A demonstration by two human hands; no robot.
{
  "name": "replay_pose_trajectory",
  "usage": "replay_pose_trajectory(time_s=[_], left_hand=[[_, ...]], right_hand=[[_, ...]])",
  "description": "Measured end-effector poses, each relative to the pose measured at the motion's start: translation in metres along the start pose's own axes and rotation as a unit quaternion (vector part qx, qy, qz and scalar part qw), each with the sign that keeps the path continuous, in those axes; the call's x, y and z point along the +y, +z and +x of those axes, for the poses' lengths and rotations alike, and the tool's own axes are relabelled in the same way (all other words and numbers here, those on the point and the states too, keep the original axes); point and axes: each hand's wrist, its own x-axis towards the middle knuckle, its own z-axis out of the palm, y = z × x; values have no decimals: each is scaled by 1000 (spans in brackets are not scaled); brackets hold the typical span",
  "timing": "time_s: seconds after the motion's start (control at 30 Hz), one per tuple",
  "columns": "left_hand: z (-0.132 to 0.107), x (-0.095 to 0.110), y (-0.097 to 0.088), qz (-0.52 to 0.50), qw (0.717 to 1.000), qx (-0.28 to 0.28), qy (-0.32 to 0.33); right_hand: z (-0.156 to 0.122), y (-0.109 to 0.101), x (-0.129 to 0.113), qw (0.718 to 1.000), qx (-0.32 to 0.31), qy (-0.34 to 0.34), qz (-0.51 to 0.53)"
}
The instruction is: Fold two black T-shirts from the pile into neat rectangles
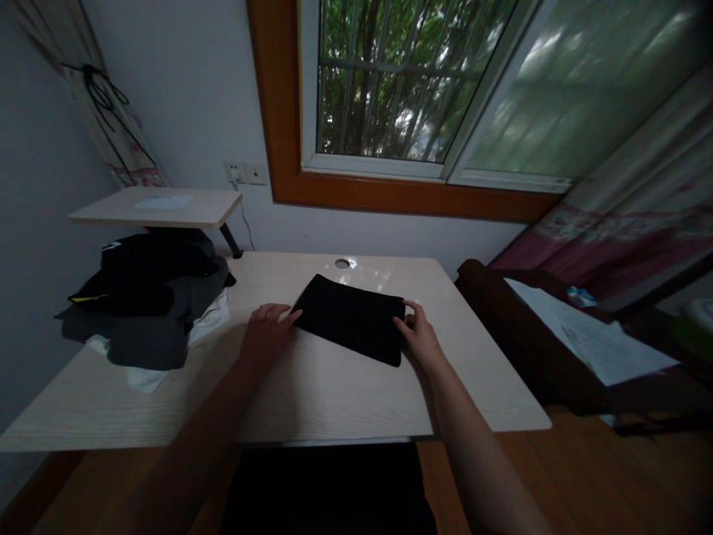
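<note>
A piece of folded black cloth [350, 316] lies flat on the pale wooden table, a rough rectangle slanting down to the right. At its left edge is my left hand [268, 331], fingers bent and the thumb on the cloth's near left corner. My right hand [419, 334] pinches the right edge, with the thumb on top and the index finger by the far right corner. Whether the cloth is a garment I cannot tell.
On the table's left, a heap of black and grey clothes [150, 297] with white cloth beneath sits under a small raised shelf [167, 206]. A cable hole [344, 264] is near the back edge. Dark wooden furniture with papers [590, 334] stands at the right, below a window.
</note>
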Motion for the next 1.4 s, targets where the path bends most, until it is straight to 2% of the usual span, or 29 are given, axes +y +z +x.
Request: replay_pose_trajectory(time_s=[0.1,0.17,0.23,0.27,0.33,0.43,0.57,0.67,0.93,1.07,1.27,1.4], left_hand=[[4,-5,3,4,998,18,-56],[5,-10,5,-4,995,44,-86],[6,-15,8,-24,991,71,-113],[6,-18,9,-37,988,81,-125],[6,-26,11,-69,982,98,-149],[4,-38,13,-124,964,127,-200],[2,-47,12,-181,937,157,-254],[1,-47,11,-199,932,158,-260],[0,-47,11,-212,929,151,-262],[0,-48,10,-213,931,145,-260],[0,-51,12,-210,932,140,-259],[0,-51,11,-213,932,132,-260]], right_hand=[[-6,-4,-15,996,35,-24,-79],[-10,-3,-31,986,83,-60,-132],[-15,2,-53,978,97,-108,-148],[-20,6,-65,979,75,-137,-132],[-32,21,-88,975,-29,-205,-77],[-50,51,-114,939,-189,-287,2],[-60,91,-126,900,-285,-330,15],[-55,113,-127,882,-319,-347,-2],[-28,153,-127,901,-278,-330,-44],[-7,166,-126,925,-246,-283,-61],[31,175,-118,970,-156,-181,-49],[49,168,-103,987,-83,-132,-34]])
